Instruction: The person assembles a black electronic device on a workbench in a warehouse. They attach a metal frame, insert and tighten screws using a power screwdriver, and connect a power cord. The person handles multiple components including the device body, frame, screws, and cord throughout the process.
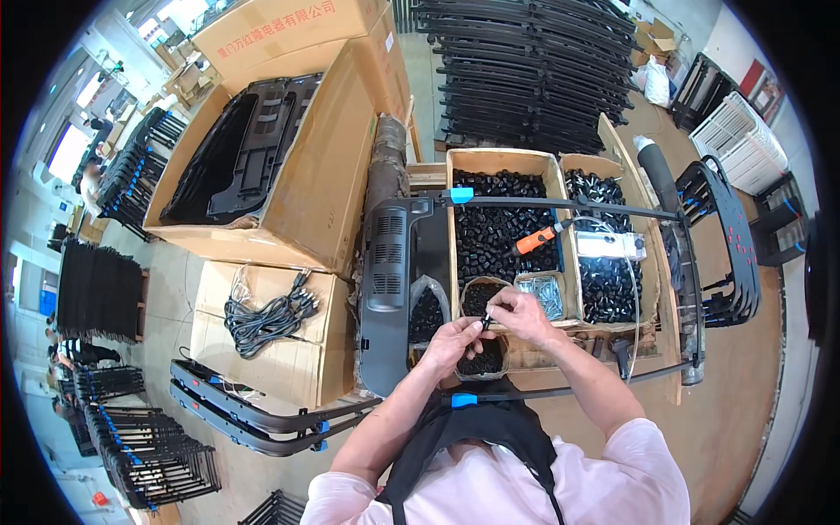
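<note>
My left hand (453, 343) and my right hand (525, 317) meet over the front of the workbench, fingers closed. Between their fingertips is a small black part (487, 323); its exact kind is too small to make out. Below and behind them stand small boxes of tiny dark pieces (479, 360) and a box of silvery screws (542, 296). An orange electric screwdriver (535, 240) lies farther back, over a wooden bin of black knob-like pieces (494, 227). A long black frame with blue clips (569, 205) spans the bench around these bins.
A black plastic housing (389, 262) forms the frame's left end. Left of it, a carton (280, 328) carries coiled black cables (271, 315). Behind, a large open carton (324, 175) holds black panels. Black frames (525, 79) are stacked at the back. Another bin (604, 289) stands right.
</note>
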`<action>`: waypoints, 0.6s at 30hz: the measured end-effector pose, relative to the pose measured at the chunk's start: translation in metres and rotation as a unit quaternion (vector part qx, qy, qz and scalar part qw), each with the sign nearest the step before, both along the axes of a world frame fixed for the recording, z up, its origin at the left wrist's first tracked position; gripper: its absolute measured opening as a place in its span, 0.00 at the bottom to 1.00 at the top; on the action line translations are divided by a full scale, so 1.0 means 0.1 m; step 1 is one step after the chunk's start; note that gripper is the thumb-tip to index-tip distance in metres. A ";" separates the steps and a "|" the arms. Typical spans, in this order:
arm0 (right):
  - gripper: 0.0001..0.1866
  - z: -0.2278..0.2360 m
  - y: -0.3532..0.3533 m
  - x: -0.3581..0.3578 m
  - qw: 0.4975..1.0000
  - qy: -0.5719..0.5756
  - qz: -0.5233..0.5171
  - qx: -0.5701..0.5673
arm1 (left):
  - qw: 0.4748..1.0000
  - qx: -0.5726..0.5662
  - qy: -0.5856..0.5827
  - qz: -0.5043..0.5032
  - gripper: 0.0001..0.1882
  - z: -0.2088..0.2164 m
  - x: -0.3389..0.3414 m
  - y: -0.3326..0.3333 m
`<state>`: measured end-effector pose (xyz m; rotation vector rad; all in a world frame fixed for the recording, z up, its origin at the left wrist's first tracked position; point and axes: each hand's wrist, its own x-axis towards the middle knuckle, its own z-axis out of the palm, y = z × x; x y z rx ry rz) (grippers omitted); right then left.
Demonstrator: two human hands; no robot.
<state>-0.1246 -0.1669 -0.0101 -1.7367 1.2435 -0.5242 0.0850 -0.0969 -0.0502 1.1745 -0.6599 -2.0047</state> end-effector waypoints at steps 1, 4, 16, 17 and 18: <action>0.14 0.01 0.03 0.04 1.000 0.002 0.018 0.001 | 1.000 -0.002 0.000 -0.001 0.15 -0.02 0.03 0.02; 0.12 0.02 0.11 0.20 0.998 0.008 0.038 -0.048 | 1.000 0.008 0.009 0.011 0.12 -0.03 0.11 0.08; 0.14 0.35 0.17 1.02 0.915 0.059 0.270 -0.293 | 0.983 0.080 0.095 0.133 0.11 -0.13 0.73 0.53; 0.14 0.33 0.18 1.13 0.908 0.055 0.288 -0.300 | 0.980 0.072 0.101 0.154 0.11 -0.16 0.78 0.58; 0.14 0.32 0.19 1.25 0.899 0.051 0.301 -0.313 | 0.977 0.065 0.107 0.175 0.11 -0.18 0.85 0.65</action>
